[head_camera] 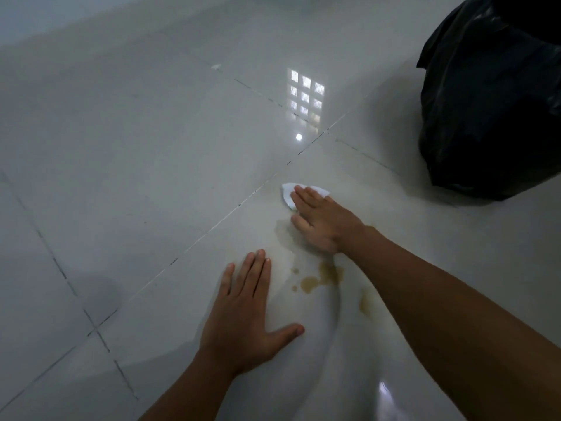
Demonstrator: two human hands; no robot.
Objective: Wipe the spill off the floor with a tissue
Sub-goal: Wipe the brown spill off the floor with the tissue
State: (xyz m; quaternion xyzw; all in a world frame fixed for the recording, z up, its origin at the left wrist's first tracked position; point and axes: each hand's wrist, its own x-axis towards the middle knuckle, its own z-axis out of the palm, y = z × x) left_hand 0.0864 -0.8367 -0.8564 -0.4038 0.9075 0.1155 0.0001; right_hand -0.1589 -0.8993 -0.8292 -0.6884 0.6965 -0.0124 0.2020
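A brownish spill [318,276] lies in blots and pale smears on the glossy white tile floor [136,177]. My right hand [321,221] presses flat on a white tissue [287,194] at the far end of the smear, with only the tissue's edges showing past the fingers. My left hand [246,311] rests flat on the floor to the left of the blots, fingers spread and nothing in it. The darkest blots sit between my two arms, and one more lies beside my right forearm.
A black plastic bin bag [491,95] stands on the floor at the upper right, beyond my right hand. Dark grout lines cross the tiles. A window's bright reflection [305,98] shines on the floor further out.
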